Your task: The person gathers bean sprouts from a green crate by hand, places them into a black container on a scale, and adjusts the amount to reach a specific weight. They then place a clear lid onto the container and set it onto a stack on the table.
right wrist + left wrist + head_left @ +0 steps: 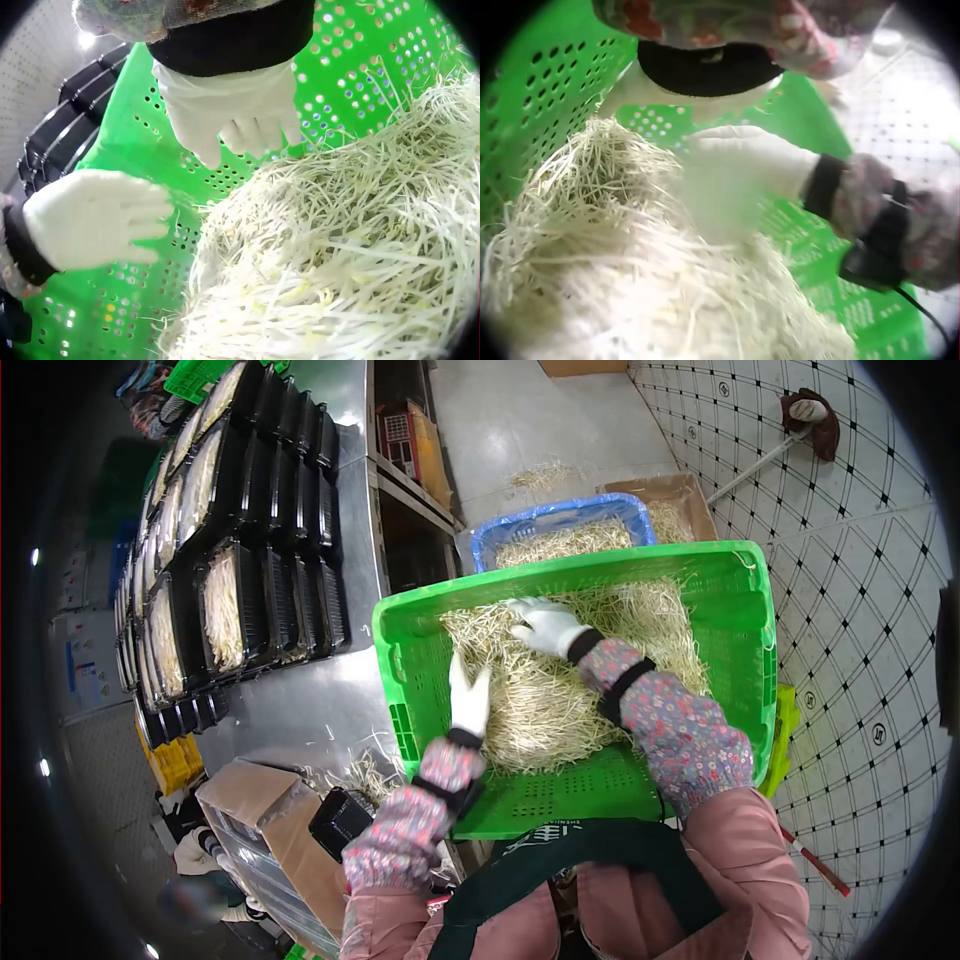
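Note:
A large heap of pale bean sprouts [540,710] fills the middle of a green perforated crate [570,795]. My left hand [468,700], in a white glove, is at the heap's left side, its fingers extended and apart in the right wrist view. Over the far left part of the heap is my gloved right hand [545,626], fingers pointing down at the edge of the sprouts [337,225]. Nothing shows gripped in either hand. In the left wrist view the sleeve cuff covers much of my left hand [649,94].
Stacked black trays [265,590] of sprouts stand on the metal table [300,710] at left. A blue basket [560,512] and a cardboard box [690,495], both with sprouts, lie beyond the crate. An opened carton [290,840] is at lower left; another person works beside it.

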